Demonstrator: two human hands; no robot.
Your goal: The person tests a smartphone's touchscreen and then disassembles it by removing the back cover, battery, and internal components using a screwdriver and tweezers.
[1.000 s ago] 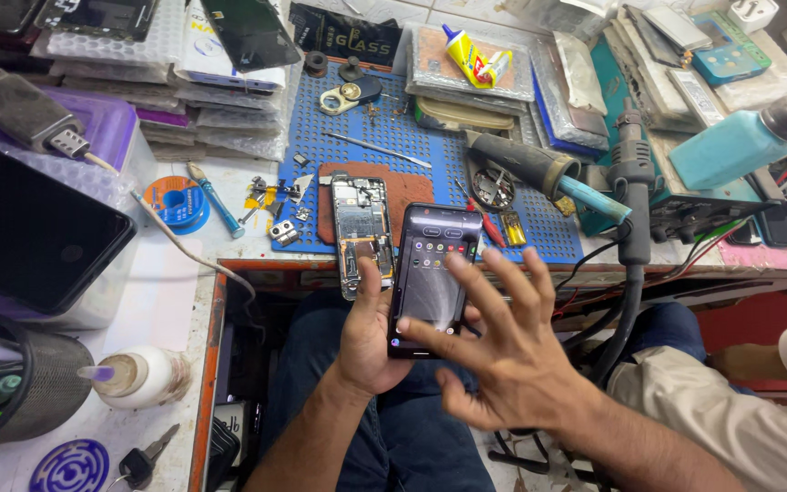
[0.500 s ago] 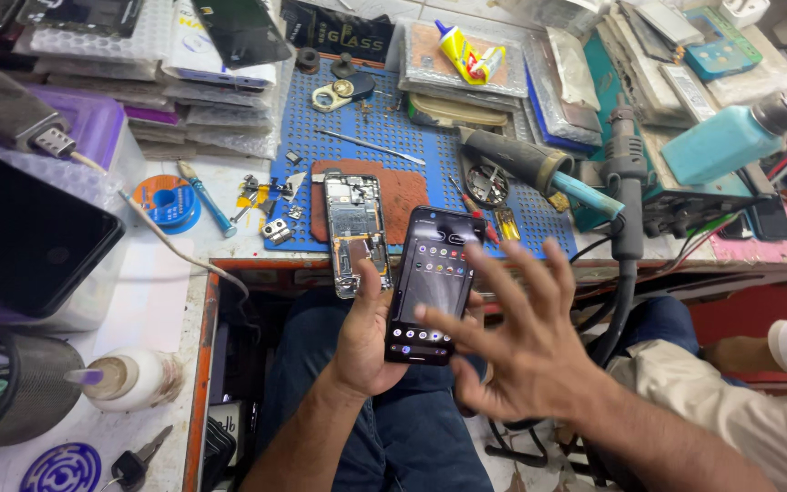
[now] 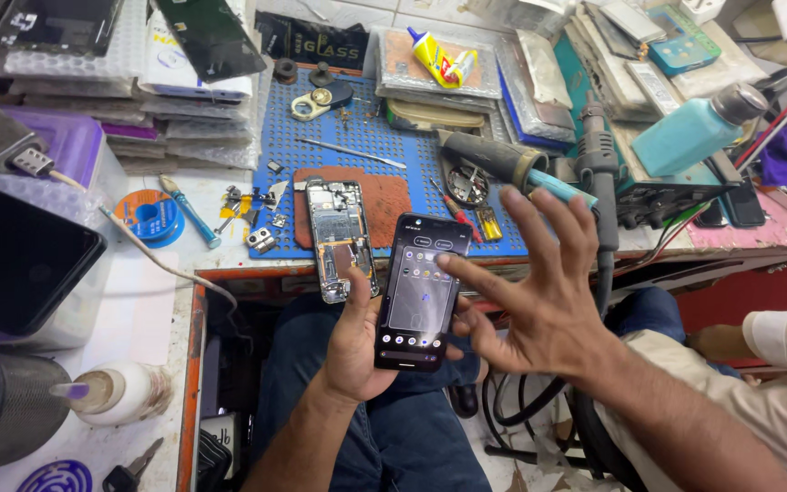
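Item: cluttered repair bench, seen from above my own lap. White bench top [image 3: 152,319] with an orange front edge; blue perforated mat [image 3: 357,173] at centre. On the mat I log an opened phone chassis [image 3: 339,239] lying on a brown pad, tweezers [image 3: 352,152] and small loose parts. A solder spool [image 3: 148,217] sits left of the mat, a yellow glue tube [image 3: 437,56] at the back, a teal liquid dispenser bottle [image 3: 696,132] on the right. Stacked bubble-wrapped packs fill the left and rear.

Item: smartphone [image 3: 419,292], screen lit, held over my knees just in front of the bench edge. My left hand [image 3: 357,351] grips it from below, fingers wrapped on its lower body. My right hand [image 3: 539,292] hovers beside the screen, fingers spread wide, gripping nothing; I cannot tell whether a fingertip touches the glass.

Change since the earlier frames: the phone sits slightly lower, and the screen shows an icon panel where it was mostly dark.
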